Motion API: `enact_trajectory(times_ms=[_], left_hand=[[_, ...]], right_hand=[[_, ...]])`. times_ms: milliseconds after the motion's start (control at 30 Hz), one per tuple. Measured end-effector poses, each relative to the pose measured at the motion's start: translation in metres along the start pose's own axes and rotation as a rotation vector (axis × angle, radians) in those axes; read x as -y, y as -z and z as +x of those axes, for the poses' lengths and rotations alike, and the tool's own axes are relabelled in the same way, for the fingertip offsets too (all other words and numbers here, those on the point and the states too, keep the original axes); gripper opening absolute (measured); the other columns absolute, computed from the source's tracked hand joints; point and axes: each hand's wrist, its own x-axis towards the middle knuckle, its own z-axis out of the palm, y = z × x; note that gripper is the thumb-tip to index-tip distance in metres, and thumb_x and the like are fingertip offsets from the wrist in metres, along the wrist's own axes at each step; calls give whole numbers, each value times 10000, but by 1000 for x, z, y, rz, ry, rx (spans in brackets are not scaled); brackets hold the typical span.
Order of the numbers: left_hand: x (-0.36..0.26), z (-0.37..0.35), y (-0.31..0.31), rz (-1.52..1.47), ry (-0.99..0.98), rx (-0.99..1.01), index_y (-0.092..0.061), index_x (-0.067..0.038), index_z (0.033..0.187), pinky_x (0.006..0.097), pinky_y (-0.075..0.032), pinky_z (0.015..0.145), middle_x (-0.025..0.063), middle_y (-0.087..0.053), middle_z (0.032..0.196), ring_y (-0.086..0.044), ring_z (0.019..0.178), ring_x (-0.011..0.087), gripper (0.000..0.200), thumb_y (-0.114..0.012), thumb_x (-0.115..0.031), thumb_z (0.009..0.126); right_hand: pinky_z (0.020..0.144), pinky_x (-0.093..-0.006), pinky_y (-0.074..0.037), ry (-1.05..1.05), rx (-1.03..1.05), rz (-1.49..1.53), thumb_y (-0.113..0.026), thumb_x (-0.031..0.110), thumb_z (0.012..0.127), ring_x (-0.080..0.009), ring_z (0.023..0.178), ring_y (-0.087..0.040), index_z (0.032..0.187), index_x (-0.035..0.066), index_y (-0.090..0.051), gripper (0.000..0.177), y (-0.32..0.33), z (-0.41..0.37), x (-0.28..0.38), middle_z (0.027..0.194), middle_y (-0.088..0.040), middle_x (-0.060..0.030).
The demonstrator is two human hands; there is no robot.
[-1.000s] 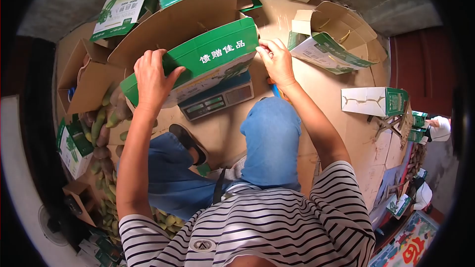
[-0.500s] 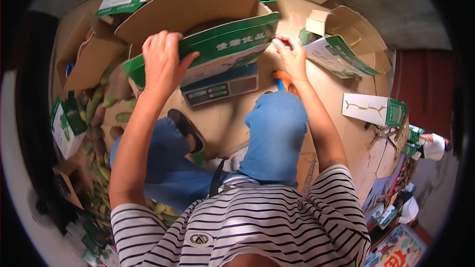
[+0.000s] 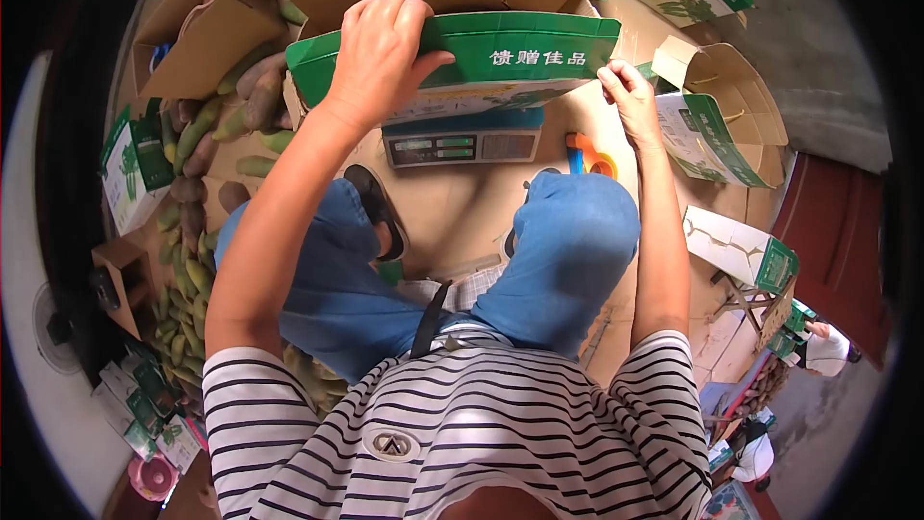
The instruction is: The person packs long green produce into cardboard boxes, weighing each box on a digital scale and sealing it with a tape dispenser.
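A large open cardboard box with a green printed edge (image 3: 520, 43) rests on a scale (image 3: 462, 146) with a small display. My left hand (image 3: 380, 58) grips the box's near green edge left of its middle, fingers over the top and thumb on the front. My right hand (image 3: 630, 101) is at the box's right end, thumb and fingers pinched together by its corner; what they hold, if anything, is too small to tell. Below that hand an orange and blue tool (image 3: 589, 156) lies on the cardboard-covered floor. The inside of the box is mostly hidden.
Many green and brown tubers (image 3: 197, 149) lie at the left. An open brown box (image 3: 207, 39) stands at the upper left, an open printed box (image 3: 717, 120) at the right. A white and green box (image 3: 736, 248) sits on a stool. People are partly visible at the far right.
The view has turned, shifting the surroundings. The box's near edge looks more level. My left hand still grips it, and my right hand remains by its right corner.
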Motion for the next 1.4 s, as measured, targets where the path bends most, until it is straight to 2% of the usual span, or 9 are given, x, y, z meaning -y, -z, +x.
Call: enact_trajectory(times_ms=[133,267,433,533,700,767,1033,1200,1400], left_hand=[[26,6,18,-12,46,182,-538,-65,994,421,-398,908,88,-608,907,-589,941,290,413,-767,-287,730],[51,-1,50,11,264,450,-554,-45,1039,436,-378,965,96,-628,983,-587,1027,279,537,-814,-321,658],[67,-25,56,230,252,455,-481,-60,1238,504,-368,976,114,-577,1132,-545,1102,285,844,-857,-403,566],[56,-27,64,360,327,439,-369,-111,1399,475,-351,1019,106,-545,1192,-529,1142,301,1021,-872,-341,541],[32,-38,54,388,299,354,-197,-176,1500,578,-333,1008,95,-477,1308,-464,1219,283,1222,-903,-246,505],[29,-46,47,328,297,304,-195,-174,1501,571,-329,1016,100,-468,1323,-461,1227,281,1219,-901,-242,510],[33,-46,45,276,274,307,-186,-136,1503,471,-339,1021,125,-482,1306,-474,1207,312,1226,-901,-195,509],[32,-46,44,265,239,292,-184,-127,1502,452,-348,1011,140,-497,1277,-490,1180,320,1232,-902,-196,504],[22,-38,40,425,257,336,-213,-118,1493,587,-213,1083,107,-349,1467,-297,1382,280,1205,-883,-362,522]], right_hand=[[645,-204,-416,32,3,-16,-651,205,905,-54,686,-484,925,35,-608,176,-2,0,1,775,-539,39],[665,-213,-432,99,20,-112,-651,181,899,-69,700,-495,909,5,-593,186,2,-2,4,819,-533,17],[660,-223,-425,162,40,-257,-667,140,876,-89,722,-500,848,-13,-575,181,4,5,-6,834,-523,-6],[658,-240,-427,214,17,-383,-674,125,862,-105,728,-504,844,-15,-577,172,6,11,-7,805,-519,-23],[639,-280,-435,387,40,-520,-682,132,852,-167,705,-524,836,0,-588,163,8,4,8,770,-521,-55],[664,-323,-463,392,83,-663,-696,182,834,-251,729,-561,871,31,-626,171,14,8,14,794,-568,-93],[674,-388,-492,711,209,-899,-648,180,849,-309,767,-585,896,66,-566,148,26,23,26,809,-583,-110],[684,-399,-491,676,255,-899,-638,164,853,-330,787,-587,938,71,-542,158,28,25,21,834,-583,-127],[726,-394,-499,479,229,-725,-709,253,805,-300,821,-617,1019,86,-529,326,23,19,2,881,-613,-121]])
